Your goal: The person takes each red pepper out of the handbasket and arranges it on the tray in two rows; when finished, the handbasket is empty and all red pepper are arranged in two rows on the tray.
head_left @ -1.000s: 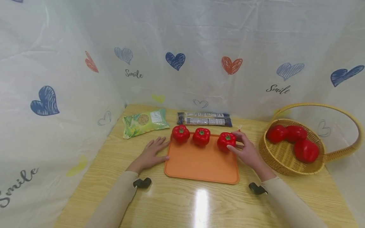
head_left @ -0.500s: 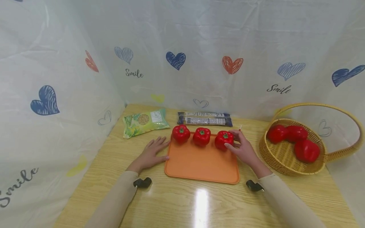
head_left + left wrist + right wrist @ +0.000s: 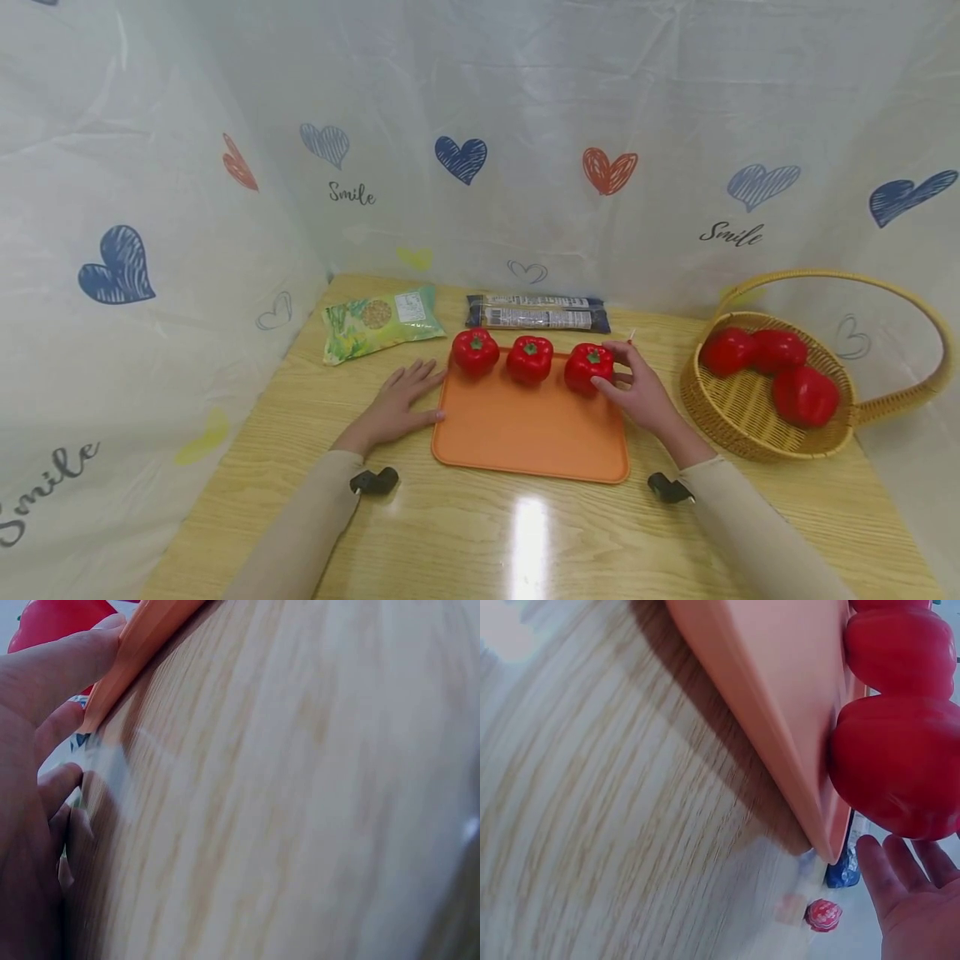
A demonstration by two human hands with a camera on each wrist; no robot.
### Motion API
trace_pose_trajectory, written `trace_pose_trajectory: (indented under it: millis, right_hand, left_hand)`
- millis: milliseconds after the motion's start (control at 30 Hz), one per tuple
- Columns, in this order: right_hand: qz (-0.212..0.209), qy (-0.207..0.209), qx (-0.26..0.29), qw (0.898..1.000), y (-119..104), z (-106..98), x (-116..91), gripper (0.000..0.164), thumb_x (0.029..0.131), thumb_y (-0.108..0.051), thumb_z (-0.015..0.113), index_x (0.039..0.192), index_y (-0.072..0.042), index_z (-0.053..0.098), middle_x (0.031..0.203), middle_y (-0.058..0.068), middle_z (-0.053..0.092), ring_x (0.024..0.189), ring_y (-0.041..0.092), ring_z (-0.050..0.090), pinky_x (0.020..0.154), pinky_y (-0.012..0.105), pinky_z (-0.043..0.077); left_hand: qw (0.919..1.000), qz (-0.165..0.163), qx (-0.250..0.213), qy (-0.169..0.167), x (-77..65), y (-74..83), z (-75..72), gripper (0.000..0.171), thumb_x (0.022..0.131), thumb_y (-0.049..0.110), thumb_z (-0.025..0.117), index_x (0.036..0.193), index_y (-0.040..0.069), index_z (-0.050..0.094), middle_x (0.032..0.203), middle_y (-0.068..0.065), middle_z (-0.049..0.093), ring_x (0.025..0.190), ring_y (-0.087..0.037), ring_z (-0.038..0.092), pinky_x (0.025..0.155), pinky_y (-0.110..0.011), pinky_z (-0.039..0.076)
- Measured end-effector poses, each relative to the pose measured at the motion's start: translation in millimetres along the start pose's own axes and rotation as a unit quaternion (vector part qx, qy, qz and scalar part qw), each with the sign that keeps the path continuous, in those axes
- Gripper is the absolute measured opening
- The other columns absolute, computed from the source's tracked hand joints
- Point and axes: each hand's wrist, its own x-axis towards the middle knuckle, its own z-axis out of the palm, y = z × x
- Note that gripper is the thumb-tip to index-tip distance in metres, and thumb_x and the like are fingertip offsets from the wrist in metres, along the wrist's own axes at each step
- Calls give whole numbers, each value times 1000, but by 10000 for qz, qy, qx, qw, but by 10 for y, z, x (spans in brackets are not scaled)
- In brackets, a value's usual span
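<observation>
Three red bell peppers stand in a row along the far side of an orange tray (image 3: 525, 433): a left one (image 3: 476, 353), a middle one (image 3: 529, 361) and a right one (image 3: 588, 369). My right hand (image 3: 640, 396) holds the right bell pepper from its right side, thumb in front and fingers behind. In the right wrist view, fingertips (image 3: 881, 862) are right at that pepper (image 3: 900, 769). My left hand (image 3: 397, 406) lies spread on the table by the tray's left edge. Its thumb (image 3: 67, 664) touches the tray rim (image 3: 131, 660) in the left wrist view.
A wicker basket (image 3: 738, 437) with a tall handle stands at the right, several red vegetables inside. Behind the tray lie dark, clear-fronted packets (image 3: 537, 314); a green-yellow bag (image 3: 382, 323) is at back left. A small red-and-white thing (image 3: 823, 915) lies beyond the tray.
Over the last second my right hand has shifted the right bell pepper slightly left, towards the middle one. It has barely moved in the last half second. My left hand stays in place.
</observation>
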Motion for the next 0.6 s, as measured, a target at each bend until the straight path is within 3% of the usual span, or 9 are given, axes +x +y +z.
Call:
trace_pose_trajectory:
  millis: [333, 600]
  right_hand:
    - [-75, 2, 41, 10000, 9, -10, -11, 71, 92, -18, 78, 150, -4, 38, 148, 23, 46, 135, 43, 46, 103, 57, 48]
    - [-149, -37, 123, 9998, 27, -4, 6, 73, 91, -12, 77, 152, 0, 37, 151, 25, 43, 135, 46, 45, 103, 60, 47]
  left_hand:
    - [10000, 1, 25, -29, 2, 5, -7, 77, 95, 48, 68, 159, 16, 37, 167, -13, 23, 156, -34, 9, 124, -55, 2]
    - [10000, -39, 16, -57, -2, 26, -22, 77, 95, 47, 68, 159, 16, 37, 168, -13, 22, 156, -34, 8, 124, -55, 1]
